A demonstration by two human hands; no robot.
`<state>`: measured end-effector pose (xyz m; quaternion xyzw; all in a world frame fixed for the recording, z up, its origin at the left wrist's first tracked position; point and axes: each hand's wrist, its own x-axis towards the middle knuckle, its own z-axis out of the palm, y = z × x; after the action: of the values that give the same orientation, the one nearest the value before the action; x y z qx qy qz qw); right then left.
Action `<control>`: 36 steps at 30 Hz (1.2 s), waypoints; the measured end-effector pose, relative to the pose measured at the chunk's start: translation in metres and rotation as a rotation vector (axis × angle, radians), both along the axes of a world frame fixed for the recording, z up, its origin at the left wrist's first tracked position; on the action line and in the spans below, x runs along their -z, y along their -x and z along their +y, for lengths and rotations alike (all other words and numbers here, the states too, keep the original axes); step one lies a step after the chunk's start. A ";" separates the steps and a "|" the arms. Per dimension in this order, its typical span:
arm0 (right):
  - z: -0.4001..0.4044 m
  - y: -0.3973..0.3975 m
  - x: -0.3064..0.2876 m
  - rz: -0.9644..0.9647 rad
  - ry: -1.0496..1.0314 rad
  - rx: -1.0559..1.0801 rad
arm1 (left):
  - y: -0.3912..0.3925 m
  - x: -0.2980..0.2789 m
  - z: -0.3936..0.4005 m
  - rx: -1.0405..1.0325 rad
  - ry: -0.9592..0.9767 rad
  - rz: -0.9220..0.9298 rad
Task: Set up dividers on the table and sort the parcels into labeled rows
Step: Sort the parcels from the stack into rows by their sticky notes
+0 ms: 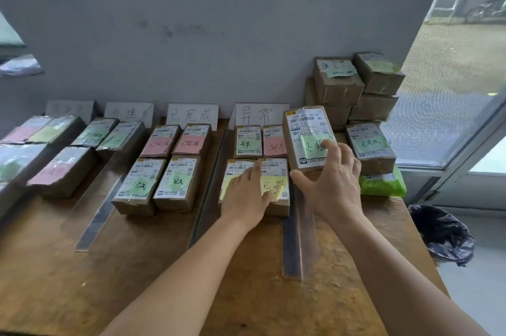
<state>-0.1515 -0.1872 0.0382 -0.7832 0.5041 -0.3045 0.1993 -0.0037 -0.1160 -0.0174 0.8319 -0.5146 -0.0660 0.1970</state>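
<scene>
The right hand (332, 182) grips a brown parcel (308, 138) with a green note, lifted above the worktop (137, 267) by the rightmost divider (299, 239). The left hand (249, 193), fingers spread, presses flat on two near parcels (276, 171) in the right row.

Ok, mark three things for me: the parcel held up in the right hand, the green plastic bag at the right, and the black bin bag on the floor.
held parcel (304, 127), head view, white shipping label
green plastic bag (383, 185), head view, middle of its top face
black bin bag (443, 234), head view, crumpled side
</scene>
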 end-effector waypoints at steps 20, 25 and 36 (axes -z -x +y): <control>0.125 -0.091 -0.031 -0.122 0.021 -0.285 | -0.030 -0.092 0.138 -0.155 0.544 0.544; 0.174 -0.145 -0.036 -0.091 0.049 -0.337 | -0.080 -0.095 0.181 -0.245 0.581 0.674; 0.283 -0.283 -0.033 -0.039 0.053 -0.488 | -0.237 -0.091 0.295 -0.408 0.620 0.717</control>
<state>0.1318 0.0961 0.0708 -0.8807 0.2878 -0.2755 0.2563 0.2336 0.1792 0.0735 0.7430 -0.2375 -0.1516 0.6071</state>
